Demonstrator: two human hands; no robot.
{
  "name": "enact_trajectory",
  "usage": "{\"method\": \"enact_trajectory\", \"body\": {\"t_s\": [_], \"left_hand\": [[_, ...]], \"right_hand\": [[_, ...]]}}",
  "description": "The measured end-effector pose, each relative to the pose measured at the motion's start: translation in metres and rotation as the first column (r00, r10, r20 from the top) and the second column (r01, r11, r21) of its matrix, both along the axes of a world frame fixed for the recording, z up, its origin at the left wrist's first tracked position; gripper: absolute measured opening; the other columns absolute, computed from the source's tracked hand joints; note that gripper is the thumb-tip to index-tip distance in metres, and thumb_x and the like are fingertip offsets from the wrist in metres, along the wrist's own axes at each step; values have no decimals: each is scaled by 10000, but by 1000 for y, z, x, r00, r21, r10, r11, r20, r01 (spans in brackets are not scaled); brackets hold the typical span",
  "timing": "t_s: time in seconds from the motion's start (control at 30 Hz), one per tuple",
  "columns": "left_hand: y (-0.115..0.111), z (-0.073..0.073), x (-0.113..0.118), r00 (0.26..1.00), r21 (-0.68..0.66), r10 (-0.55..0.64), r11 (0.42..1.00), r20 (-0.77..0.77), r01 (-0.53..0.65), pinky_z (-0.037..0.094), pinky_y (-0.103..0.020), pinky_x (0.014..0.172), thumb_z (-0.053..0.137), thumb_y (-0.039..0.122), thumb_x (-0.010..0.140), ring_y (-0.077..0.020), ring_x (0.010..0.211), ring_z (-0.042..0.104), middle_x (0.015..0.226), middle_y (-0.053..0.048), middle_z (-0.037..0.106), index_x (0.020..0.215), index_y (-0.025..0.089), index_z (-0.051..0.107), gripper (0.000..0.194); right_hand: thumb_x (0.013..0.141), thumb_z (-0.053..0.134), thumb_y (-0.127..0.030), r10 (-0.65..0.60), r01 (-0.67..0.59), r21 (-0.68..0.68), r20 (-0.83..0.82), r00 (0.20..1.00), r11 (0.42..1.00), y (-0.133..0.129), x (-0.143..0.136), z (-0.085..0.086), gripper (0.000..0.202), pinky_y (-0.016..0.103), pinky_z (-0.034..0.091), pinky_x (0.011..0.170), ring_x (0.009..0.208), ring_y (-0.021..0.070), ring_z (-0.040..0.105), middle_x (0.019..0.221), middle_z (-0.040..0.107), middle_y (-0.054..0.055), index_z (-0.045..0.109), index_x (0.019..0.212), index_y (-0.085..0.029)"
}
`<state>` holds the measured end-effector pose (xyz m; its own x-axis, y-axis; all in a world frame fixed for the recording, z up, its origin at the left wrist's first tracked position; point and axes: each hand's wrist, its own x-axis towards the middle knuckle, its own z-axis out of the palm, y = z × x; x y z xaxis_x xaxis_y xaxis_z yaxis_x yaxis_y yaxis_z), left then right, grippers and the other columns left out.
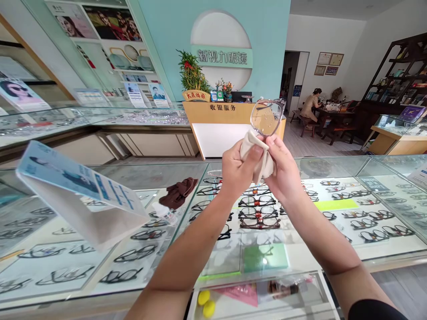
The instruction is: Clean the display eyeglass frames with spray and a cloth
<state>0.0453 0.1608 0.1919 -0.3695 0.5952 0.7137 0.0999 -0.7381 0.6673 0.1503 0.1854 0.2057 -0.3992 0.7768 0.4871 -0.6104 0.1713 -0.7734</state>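
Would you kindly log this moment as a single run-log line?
left hand: gripping pale cloth | right hand: on cloth at lower rim of glasses | lens: droplet-like spots visible | glass counter: brown cloth, white bottle

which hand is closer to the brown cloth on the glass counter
Left. The left hand is raised to the right of the brown cloth; the right hand is farther right, past the left one.

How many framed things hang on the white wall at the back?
4: the upper left frame, the upper right frame, the lower left frame and the lower right frame. None looks hidden.
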Motion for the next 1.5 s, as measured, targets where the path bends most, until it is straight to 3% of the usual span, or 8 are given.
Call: {"method": "enact_trajectory", "body": {"t_s": [0.07, 0.3, 0.57, 0.77, 0.9, 1.03, 1.23, 1.5], "left_hand": [[0, 0, -1, 999, -15, -9, 1000, 42, 10, 508, -257, 604, 768, 789, 871, -152, 668, 653, 697, -2, 686, 939, 198, 801, 596], [14, 0, -20, 947, -195, -311, 927, 81, 321, 630, -339, 773, 763, 879, 795, -269, 977, 786, 875, -72, 793, 932, 197, 801, 696], [20, 5, -37, 980, -110, -188, 975, 70, 195, 637, -410, 932, 658, 903, 866, -301, 1165, 764, 1054, -105, 815, 1078, 216, 763, 727], [13, 8, -35, 983, -120, -179, 976, 37, 182, 634, -356, 756, 690, 865, 875, -259, 949, 774, 902, -80, 776, 996, 216, 740, 663], [5, 13, -42, 956, -187, -292, 941, -30, 282, 578, -317, 592, 796, 771, 856, -204, 682, 705, 751, -55, 727, 918, 205, 732, 572], [-1, 20, -52, 920, -233, -371, 912, -124, 337, 580, -295, 596, 927, 625, 789, -181, 656, 694, 807, -53, 763, 994, 191, 769, 506], [-4, 21, -41, 975, -134, -171, 979, -140, 153, 575, -259, 620, 1009, 575, 662, -165, 707, 685, 853, -28, 769, 998, 189, 771, 565], [1, 10, -25, 989, 24, 146, 989, -17, -146, 519, -262, 606, 799, 736, 875, -157, 690, 653, 738, -13, 686, 893, 204, 734, 537]], "right_hand": [[914, 799, -538, 18, -18, 11, -3, 1000, 1000, -1, 1, 1, 321, 303, 613, 837, 953, 176, 711, 1016, 734, -5, 615, 919, -274], [896, 831, -565, -54, 51, 72, 39, 998, 996, 12, 15, 9, 341, 324, 596, 884, 935, 165, 678, 1074, 748, -11, 650, 896, -275], [908, 834, -529, -133, 46, 321, 256, 958, 946, 16, 37, 21, 309, 367, 490, 1026, 1075, 199, 610, 1014, 665, 19, 738, 797, -257], [887, 838, -567, -120, -23, 332, 402, 908, 943, 16, 37, 22, 341, 361, 488, 955, 971, 186, 582, 962, 664, 12, 752, 802, -247], [870, 848, -539, -5, -105, 235, 425, 905, 966, 18, 37, 21, 323, 324, 475, 848, 820, 153, 567, 831, 680, -12, 761, 811, -233], [847, 871, -493, 53, -126, 159, 396, 917, 979, 19, 38, 20, 283, 297, 462, 771, 757, 133, 571, 798, 706, -19, 778, 806, -229], [802, 906, -471, 173, -195, 20, 380, 909, 981, 18, 36, 17, 270, 316, 531, 819, 805, 154, 636, 837, 743, -3, 803, 848, -226], [822, 896, -574, 243, -303, 94, 401, 884, 948, 12, 23, 9, 384, 335, 561, 915, 930, 181, 679, 896, 780, -2, 825, 985, -234]]}}
